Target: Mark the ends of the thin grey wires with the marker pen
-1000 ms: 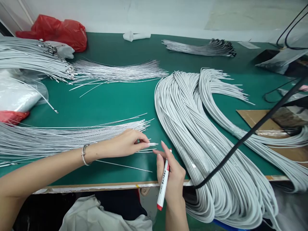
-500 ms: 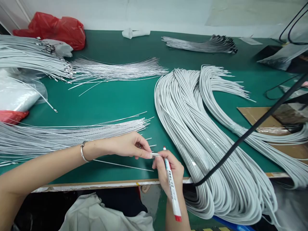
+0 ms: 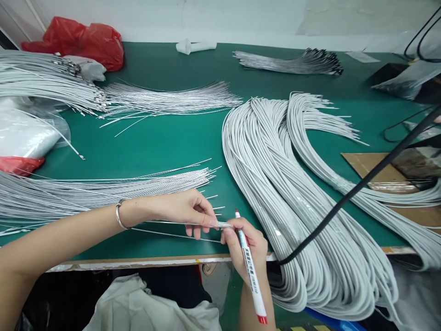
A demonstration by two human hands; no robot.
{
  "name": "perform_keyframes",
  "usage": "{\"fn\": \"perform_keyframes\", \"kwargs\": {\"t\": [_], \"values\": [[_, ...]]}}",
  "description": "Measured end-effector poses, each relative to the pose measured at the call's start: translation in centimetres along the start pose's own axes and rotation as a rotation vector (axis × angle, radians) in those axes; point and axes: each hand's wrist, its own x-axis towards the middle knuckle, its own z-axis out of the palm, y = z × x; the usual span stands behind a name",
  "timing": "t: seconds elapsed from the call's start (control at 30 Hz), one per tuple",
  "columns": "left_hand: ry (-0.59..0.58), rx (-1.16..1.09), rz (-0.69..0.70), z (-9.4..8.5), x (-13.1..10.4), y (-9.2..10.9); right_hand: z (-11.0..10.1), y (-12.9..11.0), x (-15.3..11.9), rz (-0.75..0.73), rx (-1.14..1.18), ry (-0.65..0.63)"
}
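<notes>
Here's the green tabletop, smooth and faintly glossy, its front edge worn ragged. On my right the thick cable bundle arches across and spills over that edge in fat, rounded loops; I reckon its overhanging weight could drag it down if I knock it. The cables look pale, rubbery and evenly round, with a shine like clear film partway along.

Over on the left, the wire bundle lies long and straight under my forearm, fine grey strands fraying into uneven tips. Snagging is the worry there: one brush of my sleeveless arm, or of the smooth metal bracelet, could pull strands out of line.

Now the hands, almost meeting near the front edge. My left hand is pinched closed, thumb against fingers, on a few thin wires. My right hand is curled around the marker, thumb and forefinger right at the wire ends, seemingly touching them. With both jobs in one hand, the marker could slip, or its upper end could smear something; whether it's capped I can't tell. It's a slim white barrel, printed dark, red at both ends.

Smallest of all, those wire ends: slender, stiff-looking, pale. Pinch too loosely and they could slide unevenly.
</notes>
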Motion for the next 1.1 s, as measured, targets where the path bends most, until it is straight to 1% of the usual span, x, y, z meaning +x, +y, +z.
{"fn": "perform_keyframes", "kwargs": {"t": [0.1,0.3,0.4,0.47,0.63,0.8,0.87,1.0,1.1], "values": [[0.041,0.061,0.027,0.5,-0.2,0.4,-0.1,-0.1,0.0,0.006,-0.002,-0.005],[0.152,0.361,0.052,1.4,-1.2,1.5,0.3,-0.4,-0.2,0.058,0.065,0.053],[0.173,0.458,0.066,1.4,-1.4,1.6,0.4,-0.4,-0.3,0.061,0.063,0.04],[0.167,0.47,0.06,1.4,-1.4,1.6,0.3,-0.4,-0.3,0.07,0.07,0.024],[0.148,0.419,0.06,1.7,-1.1,1.5,0.4,-0.5,-0.1,0.091,0.12,0.031],[0.16,0.414,0.069,2.2,-1.0,1.6,0.4,-0.4,-0.3,0.085,0.095,0.054],[0.179,0.407,0.063,2.3,-1.1,1.9,0.5,-0.2,-0.6,0.061,0.061,0.096],[0.228,0.401,0.069,2.2,-1.2,2.5,0.8,0.2,-1.4,-0.017,-0.069,0.235],[0.231,0.399,0.079,2.1,-1.2,2.5,1.3,0.1,-1.9,-0.081,-0.108,0.214]]}}
